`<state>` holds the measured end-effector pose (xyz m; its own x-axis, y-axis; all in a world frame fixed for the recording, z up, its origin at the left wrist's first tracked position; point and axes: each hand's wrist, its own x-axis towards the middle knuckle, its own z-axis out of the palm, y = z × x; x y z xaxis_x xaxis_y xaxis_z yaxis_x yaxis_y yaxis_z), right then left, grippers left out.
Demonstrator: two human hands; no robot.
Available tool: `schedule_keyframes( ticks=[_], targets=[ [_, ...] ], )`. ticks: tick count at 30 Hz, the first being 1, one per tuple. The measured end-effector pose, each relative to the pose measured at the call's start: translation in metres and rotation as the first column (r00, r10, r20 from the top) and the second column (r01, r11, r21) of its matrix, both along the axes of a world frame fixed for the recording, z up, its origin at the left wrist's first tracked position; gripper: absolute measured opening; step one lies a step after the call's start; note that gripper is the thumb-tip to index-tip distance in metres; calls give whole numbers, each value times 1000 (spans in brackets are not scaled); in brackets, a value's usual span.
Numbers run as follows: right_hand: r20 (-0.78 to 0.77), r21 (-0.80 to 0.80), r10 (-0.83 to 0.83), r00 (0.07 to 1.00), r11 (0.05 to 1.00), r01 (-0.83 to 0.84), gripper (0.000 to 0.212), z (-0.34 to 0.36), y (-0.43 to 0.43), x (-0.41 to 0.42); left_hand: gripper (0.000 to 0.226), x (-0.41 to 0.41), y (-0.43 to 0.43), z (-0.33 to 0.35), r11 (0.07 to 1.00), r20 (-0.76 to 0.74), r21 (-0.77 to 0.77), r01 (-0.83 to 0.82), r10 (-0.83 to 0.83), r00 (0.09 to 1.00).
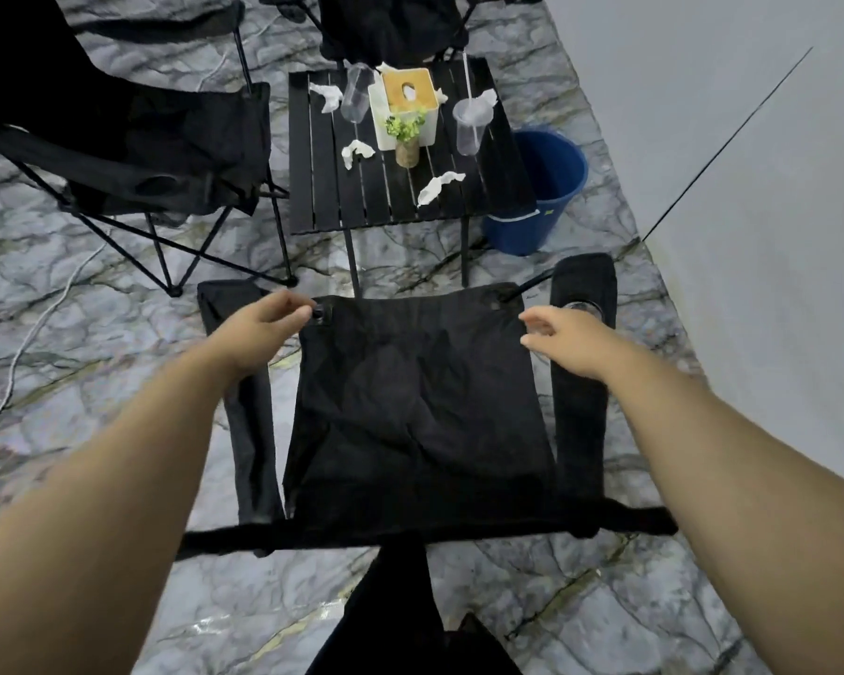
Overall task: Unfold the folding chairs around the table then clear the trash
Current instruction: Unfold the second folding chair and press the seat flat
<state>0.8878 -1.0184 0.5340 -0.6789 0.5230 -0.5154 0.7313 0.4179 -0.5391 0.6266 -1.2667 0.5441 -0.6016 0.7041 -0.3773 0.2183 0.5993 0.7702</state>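
A black fabric folding chair (pixel 415 411) stands spread open right below me, its seat flat and both armrests out. My left hand (pixel 269 328) hovers at the seat's front left corner, fingers loosely curled, holding nothing. Over the front right corner by the armrest, my right hand (pixel 566 341) floats with its fingers apart and nothing in it. Beyond the chair stands a small black slatted table (pixel 322 187) with crumpled white tissues (pixel 437 187), two clear plastic cups (pixel 471 126) and a tissue box (pixel 405 97). A blue bucket (pixel 546 187) sits at the table's right.
A second unfolded black chair (pixel 166 153) stands at the left of the table, and a third (pixel 391 26) behind it. A small potted plant (pixel 405 138) is on the table. A white cable (pixel 30 333) runs over the marble floor at left. A grey wall (pixel 751 187) closes the right side.
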Motion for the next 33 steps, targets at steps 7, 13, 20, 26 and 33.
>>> schedule_keyframes(
  ticks=[7, 13, 20, 26, 33],
  targets=[
    [128, 126, 31, 991, 991, -47, 59, -119, 45, -83, 28, -47, 78, -123, 984, -217, -119, -130, 102, 971],
    [246, 382, 134, 960, 897, -223, 69, -233, 81, -138, 48, -102, 104, -251, 960, -473, -270, -73, -67, 878],
    [299, 588, 140, 944, 752, -298, 69, -328, 108, -137, 61, -108, 110, -342, 896, -618, -437, -78, -236, 750],
    [349, 718, 102, 932, 610, -335, 66, -352, 114, -129, 57, -110, 107, -363, 900, -674, -426, -88, -251, 695],
    [380, 656, 119, 917, 664, -358, 67, -346, 112, -132, 56, -111, 107, -351, 885, -627, -463, -50, -287, 724]
  ],
)
